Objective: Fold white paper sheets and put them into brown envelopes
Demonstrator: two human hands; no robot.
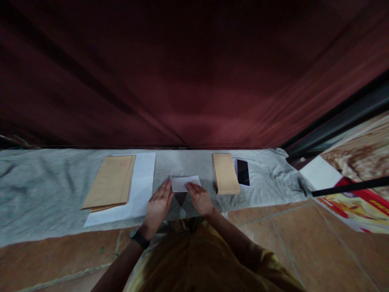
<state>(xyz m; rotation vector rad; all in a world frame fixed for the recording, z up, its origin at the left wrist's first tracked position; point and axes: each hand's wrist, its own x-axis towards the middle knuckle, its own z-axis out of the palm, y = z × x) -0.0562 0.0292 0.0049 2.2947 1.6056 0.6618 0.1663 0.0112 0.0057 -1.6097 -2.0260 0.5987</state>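
A small folded white paper [180, 184] lies on the grey cloth [182, 162] in front of me. At its left edge rests my left hand [158, 205], fingers stretched out flat, a watch on the wrist. My right hand [200, 199] lies over the paper's right part, its fingers extended and touching the top. Neither hand is gripping anything that I can see. To the right sits a stack of small brown envelopes [226, 174]. On the left, larger brown envelopes [111, 180] lie partly over white sheets [142, 184].
A phone [242, 172] with a dark screen lies just right of the small envelopes. Dark red fabric [194, 89] rises behind the cloth. At the far right are a dark bar [349, 186] and a colourful printed box [358, 202]. Tiled floor [273, 239] shows in front.
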